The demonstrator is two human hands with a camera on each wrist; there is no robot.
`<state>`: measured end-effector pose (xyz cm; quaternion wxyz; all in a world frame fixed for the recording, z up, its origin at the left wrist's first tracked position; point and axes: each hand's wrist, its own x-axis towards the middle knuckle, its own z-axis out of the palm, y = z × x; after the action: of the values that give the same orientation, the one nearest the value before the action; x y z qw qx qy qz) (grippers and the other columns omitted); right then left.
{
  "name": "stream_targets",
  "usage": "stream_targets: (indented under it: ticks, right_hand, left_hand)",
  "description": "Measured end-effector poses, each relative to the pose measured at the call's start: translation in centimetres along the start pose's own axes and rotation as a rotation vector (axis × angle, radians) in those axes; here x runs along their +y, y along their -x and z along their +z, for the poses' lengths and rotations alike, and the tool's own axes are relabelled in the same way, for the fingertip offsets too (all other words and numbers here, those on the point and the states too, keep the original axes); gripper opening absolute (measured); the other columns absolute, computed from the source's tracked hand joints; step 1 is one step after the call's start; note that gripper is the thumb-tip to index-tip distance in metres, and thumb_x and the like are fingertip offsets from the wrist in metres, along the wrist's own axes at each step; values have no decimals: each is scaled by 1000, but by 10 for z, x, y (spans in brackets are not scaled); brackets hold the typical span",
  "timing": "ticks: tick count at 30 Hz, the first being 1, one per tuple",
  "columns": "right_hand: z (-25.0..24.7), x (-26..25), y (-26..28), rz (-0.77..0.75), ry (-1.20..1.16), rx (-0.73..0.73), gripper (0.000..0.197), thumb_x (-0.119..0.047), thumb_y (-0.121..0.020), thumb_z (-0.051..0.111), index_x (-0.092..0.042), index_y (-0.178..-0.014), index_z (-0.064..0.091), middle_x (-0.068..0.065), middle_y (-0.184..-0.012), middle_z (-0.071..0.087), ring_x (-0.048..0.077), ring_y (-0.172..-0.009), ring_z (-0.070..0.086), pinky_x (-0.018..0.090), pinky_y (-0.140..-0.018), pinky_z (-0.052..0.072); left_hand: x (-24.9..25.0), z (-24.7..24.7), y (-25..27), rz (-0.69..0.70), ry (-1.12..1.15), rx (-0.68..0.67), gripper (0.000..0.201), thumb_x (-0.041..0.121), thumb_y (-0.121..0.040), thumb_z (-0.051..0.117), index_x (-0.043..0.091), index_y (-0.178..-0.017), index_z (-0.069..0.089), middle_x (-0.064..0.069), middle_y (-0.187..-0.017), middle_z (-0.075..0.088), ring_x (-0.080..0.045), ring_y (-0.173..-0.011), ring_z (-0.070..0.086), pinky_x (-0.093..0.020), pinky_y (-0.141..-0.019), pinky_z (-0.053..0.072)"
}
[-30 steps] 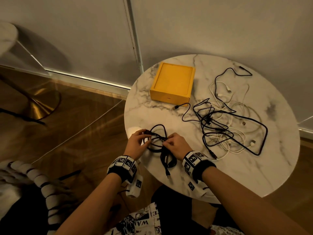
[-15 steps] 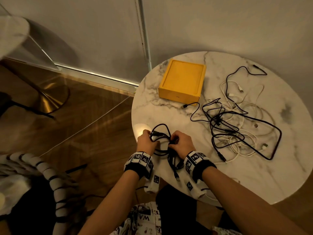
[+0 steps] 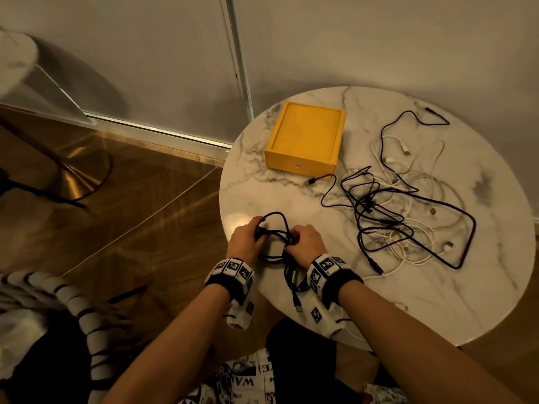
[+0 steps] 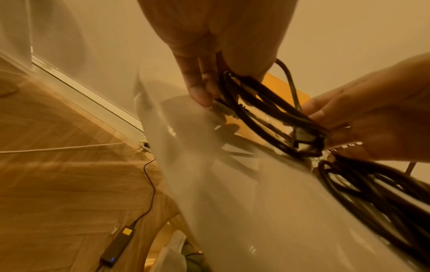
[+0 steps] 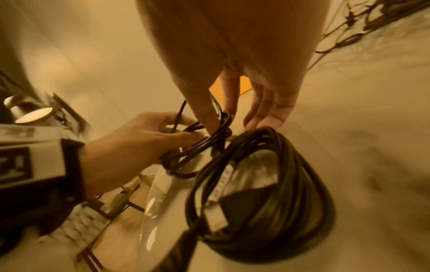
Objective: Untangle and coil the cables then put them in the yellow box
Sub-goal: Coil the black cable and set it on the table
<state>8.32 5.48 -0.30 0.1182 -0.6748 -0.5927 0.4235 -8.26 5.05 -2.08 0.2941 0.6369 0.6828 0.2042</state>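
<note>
Fingers (image 4: 197, 92) of the left hand (image 3: 243, 240) and the right hand (image 3: 306, 243) pinched a looped black cable (image 3: 275, 237) at the desk (image 3: 437, 301) edge, well short of the yellow box (image 3: 306, 138); tangled cables (image 3: 402, 217) lay just right of that box.
</note>
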Motion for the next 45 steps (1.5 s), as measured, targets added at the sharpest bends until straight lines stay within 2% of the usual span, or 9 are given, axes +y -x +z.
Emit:
stream_targets:
  ticks: [5,16,21,24,27,32,36,39,45]
  right_hand:
    - [3,-9,-4,64,-5,-6,29,-11,-78,67,-8,-106,58,15,-105,64,32,-96,59,29,-71,43]
    - [7,-10,-7,40,-113,-78,32,-2,-81,61,-10,-112,56,15,-108,65,32,-99,60,26,-74,40]
    - [4,-25,-4,-52,-326,-76,33,9,-79,54,-19,-96,49,17,-100,62,34,-95,63,42,-80,53]
    - [-9,-37,-1,-114,-577,-14,39,22,-79,49,-16,-89,52,19,-93,60,23,-75,63,22,-63,51]
    - [-22,-45,6,-189,-693,-43,35,24,-80,52,-7,-96,57,17,-94,64,11,-71,65,16,-61,50]
    - [-35,-40,19,-276,-687,-41,36,17,-79,60,-12,-99,66,5,-90,70,6,-75,66,19,-65,52]
    - [-44,-35,30,-285,-702,-73,35,17,-84,55,-4,-111,65,8,-88,69,-1,-63,66,13,-55,48]
    - [-43,-30,31,-192,-804,-123,29,15,-86,53,2,-111,62,10,-80,71,14,-60,69,24,-54,50]
    - [-37,-24,35,-138,-777,-195,25,16,-84,57,1,-105,60,21,-82,68,26,-63,70,32,-65,59]
  left_hand:
    - [2,0,-3,-37,-68,-10,38,29,-91,63,17,-127,57,-5,-125,44,-24,-95,59,-37,-87,51]
    - [-2,-6,-2,-106,97,46,21,25,-88,68,5,-93,68,-11,-91,61,-27,-86,59,-36,-78,48]
    - [-1,-21,8,-129,212,126,20,30,-85,71,10,-90,73,-7,-92,63,-20,-85,60,-25,-70,43]
    - [8,-38,16,-126,209,125,22,35,-89,66,14,-90,72,1,-85,65,-13,-78,60,-20,-64,43]
    - [30,-51,30,-222,716,36,22,24,-95,59,6,-87,70,-4,-75,73,-17,-75,71,-21,-68,54]
    - [39,-47,47,-291,1421,-250,35,22,-96,42,5,-111,68,-8,-105,74,-17,-110,65,-37,-102,43]
    - [35,-38,53,-356,1678,-294,38,21,-88,41,12,-103,76,-7,-103,74,-23,-111,64,-39,-98,46]
    - [30,-36,49,-309,1378,-153,30,7,-89,56,11,-119,63,-10,-110,71,-29,-105,66,-36,-82,55]
    - [33,-58,36,128,279,105,103,25,-72,85,39,-149,18,16,-121,56,5,-94,61,-16,-75,52]
